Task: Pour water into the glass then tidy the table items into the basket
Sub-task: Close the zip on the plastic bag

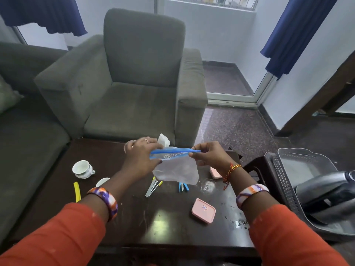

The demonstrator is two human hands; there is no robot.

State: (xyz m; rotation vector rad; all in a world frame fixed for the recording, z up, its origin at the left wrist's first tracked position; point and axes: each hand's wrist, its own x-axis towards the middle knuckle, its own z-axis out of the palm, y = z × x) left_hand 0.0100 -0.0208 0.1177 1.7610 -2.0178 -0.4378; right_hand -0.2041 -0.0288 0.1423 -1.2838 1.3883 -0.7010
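Observation:
Above the dark table (165, 223) I hold a clear zip bag (176, 169) with a blue seal strip. My left hand (140, 156) pinches the strip's left end and my right hand (209, 154) pinches its right end. A white crumpled tissue (163, 140) shows just behind my left hand. A clear glass (208, 186) stands on the table below my right wrist. The grey basket (284, 185) sits on a stool at the right, with a dark jug (326, 187) lying in it.
On the table lie a white cup (82, 168), a second white cup (101, 182) partly hidden by my left arm, a yellow strip (77, 191), a yellow clip (153, 186), a blue clip (182, 186) and two pink lids (203, 210) (215, 172). A grey armchair (124, 83) stands behind.

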